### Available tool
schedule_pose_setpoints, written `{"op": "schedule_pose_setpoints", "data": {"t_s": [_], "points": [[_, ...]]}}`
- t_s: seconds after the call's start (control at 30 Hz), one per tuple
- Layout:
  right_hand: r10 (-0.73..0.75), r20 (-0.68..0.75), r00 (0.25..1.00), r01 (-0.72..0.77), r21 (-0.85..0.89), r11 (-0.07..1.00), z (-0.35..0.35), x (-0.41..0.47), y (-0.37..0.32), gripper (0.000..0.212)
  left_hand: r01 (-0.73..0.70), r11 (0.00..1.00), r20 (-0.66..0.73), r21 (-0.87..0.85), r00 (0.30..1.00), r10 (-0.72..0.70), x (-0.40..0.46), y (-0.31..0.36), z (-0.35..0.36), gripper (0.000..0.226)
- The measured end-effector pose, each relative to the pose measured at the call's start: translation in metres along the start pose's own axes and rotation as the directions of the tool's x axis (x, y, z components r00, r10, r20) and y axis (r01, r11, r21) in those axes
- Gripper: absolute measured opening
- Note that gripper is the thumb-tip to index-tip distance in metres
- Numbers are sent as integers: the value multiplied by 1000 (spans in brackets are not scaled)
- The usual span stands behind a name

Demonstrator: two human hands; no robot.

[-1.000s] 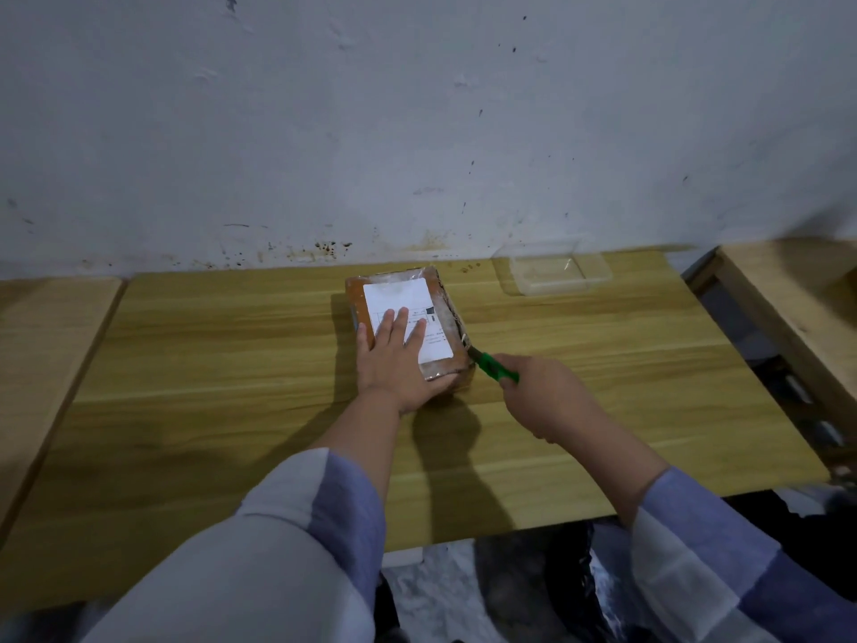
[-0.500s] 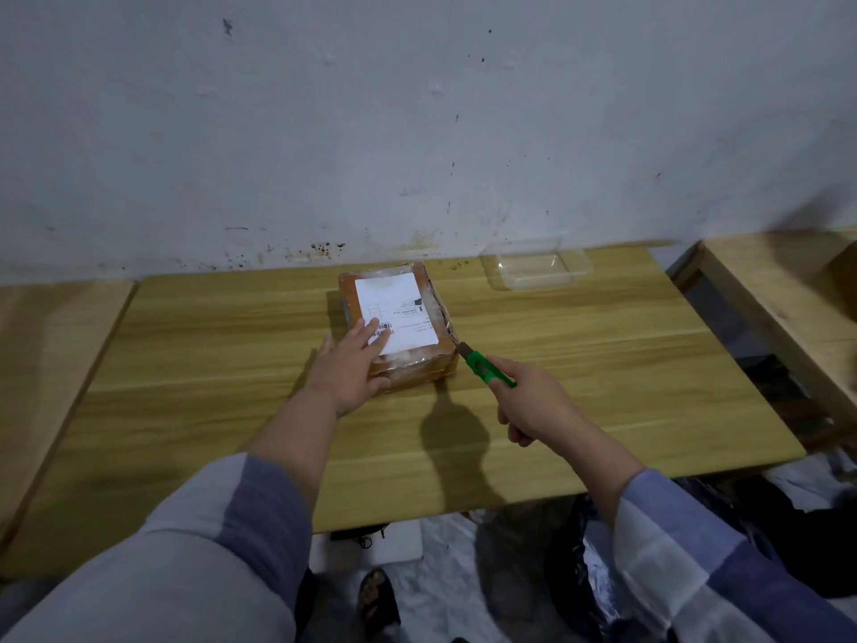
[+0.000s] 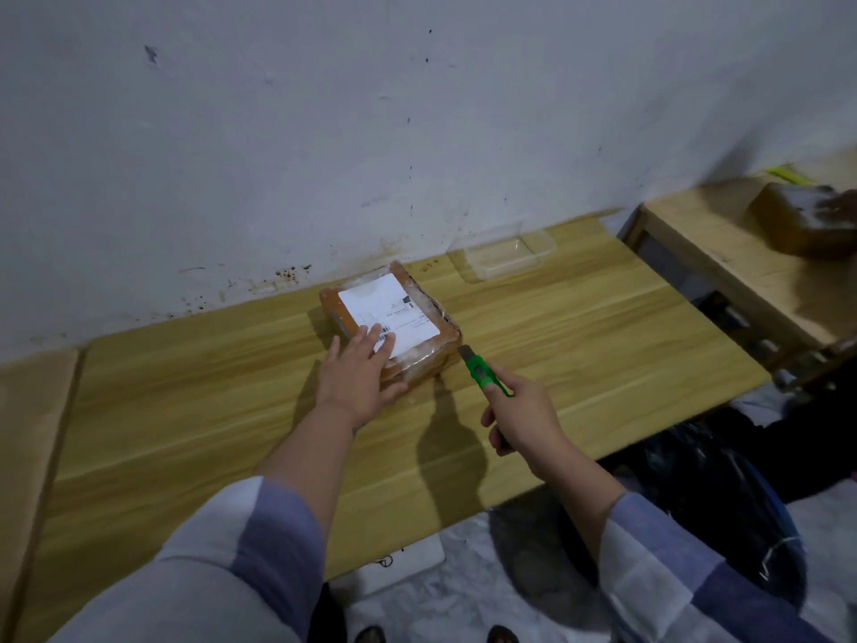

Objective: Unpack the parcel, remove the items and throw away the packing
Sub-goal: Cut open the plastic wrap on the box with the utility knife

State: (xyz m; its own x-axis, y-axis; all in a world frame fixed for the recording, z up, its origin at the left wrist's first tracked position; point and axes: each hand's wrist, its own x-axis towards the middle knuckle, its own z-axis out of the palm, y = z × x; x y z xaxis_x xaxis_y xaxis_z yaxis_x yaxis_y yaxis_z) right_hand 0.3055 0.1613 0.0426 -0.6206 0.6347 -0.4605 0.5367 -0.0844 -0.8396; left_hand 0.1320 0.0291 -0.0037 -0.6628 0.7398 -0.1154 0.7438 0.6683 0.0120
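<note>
Parcel (image 3: 392,324) sits mid-frame on wooden table (image 3: 603,327), near the wall. Left hand (image 3: 359,375) lies flat w/ fingers spread on parcel's near-left corner, gripping nothing. Right hand (image 3: 521,417) fisted round green box cutter (image 3: 482,371), tip just beside parcel's right corner.

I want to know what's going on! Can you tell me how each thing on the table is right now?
Parcel: flat on the table, still taped shut.
Left hand: open, fingers resting on the parcel's label.
Right hand: closed around the green cutter.
Green cutter: tip at the parcel's near corner.
Clear plastic tray: looks empty, by the wall.
</note>
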Motion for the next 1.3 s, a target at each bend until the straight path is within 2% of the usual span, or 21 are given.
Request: {"op": "schedule_pose_setpoints", "data": {"t_s": [0.2, 0.33, 0.77, 1.3], "points": [[73, -112, 991, -36, 306, 951, 40, -2, 2, 42, -180, 982, 31, -51, 983, 182, 5, -23, 6, 86], [127, -154, 980, -58, 386, 921, 57, -2, 2, 43, -243, 970, 59, -16, 968, 243, 9, -29, 9, 89], [164, -257, 952, -82, 302, 950, 90, 12, -7, 45, -215, 977, 23, -5, 976, 215, 5, -22, 12, 83], [177, -222, 959, -108, 293, 950, 103, 1, -7, 46, -187, 982, -8, 2, 982, 187, 5, -20, 14, 83]]}}
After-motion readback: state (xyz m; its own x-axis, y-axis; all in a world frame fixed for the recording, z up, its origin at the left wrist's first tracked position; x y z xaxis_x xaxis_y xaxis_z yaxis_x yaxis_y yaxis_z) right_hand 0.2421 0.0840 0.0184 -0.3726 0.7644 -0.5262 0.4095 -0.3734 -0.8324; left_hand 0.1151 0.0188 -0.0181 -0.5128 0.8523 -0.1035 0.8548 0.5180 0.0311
